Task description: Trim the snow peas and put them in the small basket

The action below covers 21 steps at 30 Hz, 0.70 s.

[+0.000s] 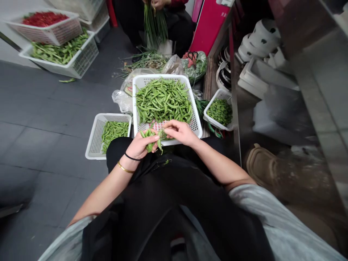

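My left hand (140, 144) clamps flat green pods (147, 133), my right hand (181, 132) alongside, fingers curled, whether pinching I can't tell, over a white perforated plastic basket (196, 122) of loose pods (163, 98)

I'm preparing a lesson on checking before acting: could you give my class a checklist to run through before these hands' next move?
1. Left hand holding pods: ok.
2. Right hand gripping a pod: cannot tell; details too small.
3. Room in the left basket: ok, bare mesh shows.
4. Scissors away from both hands: ok, beyond the big basket.
5. Floor free of scraps: not ok; a green piece lies near the stacked baskets.
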Available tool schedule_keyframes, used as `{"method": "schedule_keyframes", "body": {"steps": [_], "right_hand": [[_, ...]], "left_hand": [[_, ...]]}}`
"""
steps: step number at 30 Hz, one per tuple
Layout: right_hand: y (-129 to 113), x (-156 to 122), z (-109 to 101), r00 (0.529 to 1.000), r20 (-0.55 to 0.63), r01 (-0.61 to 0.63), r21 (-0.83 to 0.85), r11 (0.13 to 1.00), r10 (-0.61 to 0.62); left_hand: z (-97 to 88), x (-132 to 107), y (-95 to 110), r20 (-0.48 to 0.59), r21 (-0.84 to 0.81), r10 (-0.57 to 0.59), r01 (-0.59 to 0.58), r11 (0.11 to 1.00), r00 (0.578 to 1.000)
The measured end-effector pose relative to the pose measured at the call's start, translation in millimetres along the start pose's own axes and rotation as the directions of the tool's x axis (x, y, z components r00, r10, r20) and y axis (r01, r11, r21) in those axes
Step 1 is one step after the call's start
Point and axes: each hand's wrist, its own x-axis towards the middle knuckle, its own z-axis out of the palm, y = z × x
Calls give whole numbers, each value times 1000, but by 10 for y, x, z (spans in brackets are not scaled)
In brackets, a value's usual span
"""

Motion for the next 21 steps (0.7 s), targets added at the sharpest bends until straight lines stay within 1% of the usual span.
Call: {"method": "schedule_keyframes", "body": {"steps": [1,3,5,6,8,9,10,11,12,13,15,16,17,18,19,21], "right_hand": [[-55,31,-43,996,3,84,-92,992,-84],[-146,74,-84,973,83,230,-236,944,-217],[-198,85,-72,938,166,346,-363,865,-305],[-207,80,-52,925,182,379,-440,814,-333],[-196,60,3,918,160,380,-613,692,-362],[-181,50,31,921,125,349,-686,639,-368],[-166,42,53,926,87,310,-731,608,-368],[-154,38,68,931,57,280,-744,607,-360],[-150,36,74,937,38,265,-722,639,-346],[-156,34,72,944,25,260,-667,698,-328],[-201,24,45,963,10,242,-470,849,-269],[-239,12,25,974,16,219,-352,910,-228],[-280,-6,3,982,30,191,-246,950,-189],[-322,-29,-22,986,46,165,-170,972,-159],[-358,-54,-51,988,59,149,-135,980,-142],[-399,-98,-124,986,67,161,-170,972,-151]], "left_hand": [[-13,-9,7,19,-11,-15,15,1000,1000],[-32,-16,16,40,-21,-32,33,999,999],[-36,-12,14,63,-27,-59,61,998,996],[-31,-6,8,72,-43,-72,75,996,995],[-6,16,-14,67,-105,-82,89,991,994],[9,30,-29,49,-145,-80,86,986,996],[21,43,-45,26,-183,-78,81,980,997],[28,54,-60,5,-216,-81,81,973,997],[27,61,-73,-7,-241,-90,86,967,996],[16,62,-84,-11,-262,-98,91,961,995],[-27,46,-94,-20,-294,-92,82,952,996],[-53,28,-94,-30,-302,-76,63,951,997],[-76,7,-90,-43,-302,-54,39,953,998],[-93,-17,-84,-57,-289,-29,12,957,998],[-100,-41,-78,-62,-263,-7,-10,965,998],[-80,-78,-74,-36,-145,23,-27,989,999]]}}
